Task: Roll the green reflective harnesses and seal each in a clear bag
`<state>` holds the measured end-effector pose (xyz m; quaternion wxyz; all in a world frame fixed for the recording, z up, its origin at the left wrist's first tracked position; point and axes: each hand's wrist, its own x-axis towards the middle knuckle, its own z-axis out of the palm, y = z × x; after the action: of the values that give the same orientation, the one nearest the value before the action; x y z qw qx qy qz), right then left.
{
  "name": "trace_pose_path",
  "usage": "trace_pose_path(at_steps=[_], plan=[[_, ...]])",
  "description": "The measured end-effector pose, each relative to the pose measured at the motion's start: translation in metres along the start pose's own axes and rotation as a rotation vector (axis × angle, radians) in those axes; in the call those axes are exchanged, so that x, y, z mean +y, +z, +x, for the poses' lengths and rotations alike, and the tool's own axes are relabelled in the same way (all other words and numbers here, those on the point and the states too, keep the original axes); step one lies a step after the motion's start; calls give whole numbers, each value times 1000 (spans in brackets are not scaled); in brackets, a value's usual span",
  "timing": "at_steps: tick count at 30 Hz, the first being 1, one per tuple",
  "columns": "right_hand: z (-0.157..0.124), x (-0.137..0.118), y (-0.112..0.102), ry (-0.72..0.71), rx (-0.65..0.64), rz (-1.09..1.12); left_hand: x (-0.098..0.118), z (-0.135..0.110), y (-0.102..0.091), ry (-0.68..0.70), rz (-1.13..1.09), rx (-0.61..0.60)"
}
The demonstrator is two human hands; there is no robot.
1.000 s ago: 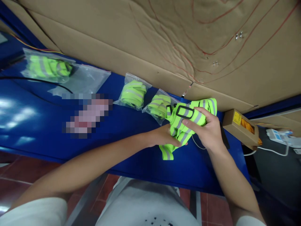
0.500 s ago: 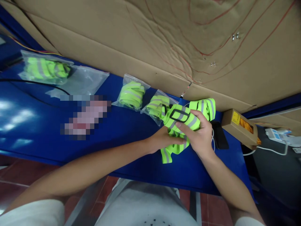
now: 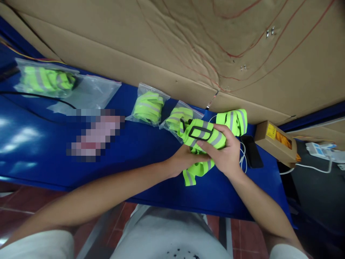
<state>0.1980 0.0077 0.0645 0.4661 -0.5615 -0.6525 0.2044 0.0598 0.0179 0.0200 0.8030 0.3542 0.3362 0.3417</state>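
Observation:
Both hands grip a bundled neon-yellow reflective strap (image 3: 219, 139) with grey stripes and a black buckle on its upper face. My right hand (image 3: 226, 149) wraps the bundle from the right, thumb pressed on top below the buckle. Beneath it, my left hand (image 3: 185, 160) is closed on the lower folds, its fingers partly hidden by the strap. A loose strap end hangs down near the left hand. Right behind the bundle lies a clear zip bag (image 3: 175, 120) with another folded strap inside. A second, unbagged strap roll (image 3: 232, 122) rests behind my right hand.
More bagged straps (image 3: 148, 108) (image 3: 44, 81) and a flat clear bag (image 3: 93, 90) line the back of the blue table (image 3: 151, 147). A pixelated item (image 3: 95, 136) lies left. At right are a black phone (image 3: 252, 151), a white cable and a cardboard box (image 3: 277, 142). A cardboard wall stands behind.
The strap bundle has shifted slightly left and tipped a little within my hands. Both hands keep their hold; the camera view has moved slightly.

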Motion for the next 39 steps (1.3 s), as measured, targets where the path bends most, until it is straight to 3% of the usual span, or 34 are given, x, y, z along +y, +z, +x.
trace_pose_path(at_steps=[5,8,10,17,20,25,29,31,33,36,37,39], plan=[[9,6,-15,87,-47,112,6,11,-14,202,295,-74],[11,11,-19,137,-48,185,2,16,-19,262,331,-79],[11,13,-22,149,-55,174,-1,16,-19,232,289,-84],[12,13,-25,142,-62,90,-2,3,-6,-86,71,-103],[5,8,-13,106,-24,29,-4,3,-3,-42,20,-162],[4,9,-10,35,82,24,1,12,-9,159,-55,17],[8,18,-11,184,139,273,11,13,-13,171,-84,-110],[6,23,-5,201,162,241,12,10,-12,117,-106,-133],[1,26,2,62,207,82,11,7,-11,31,-130,-148],[-5,30,10,-297,225,-122,9,6,-11,-2,-104,-179],[-5,30,11,-361,218,-150,9,6,-11,11,-75,-199],[-6,29,11,-330,209,-156,8,6,-11,36,-1,-246]])
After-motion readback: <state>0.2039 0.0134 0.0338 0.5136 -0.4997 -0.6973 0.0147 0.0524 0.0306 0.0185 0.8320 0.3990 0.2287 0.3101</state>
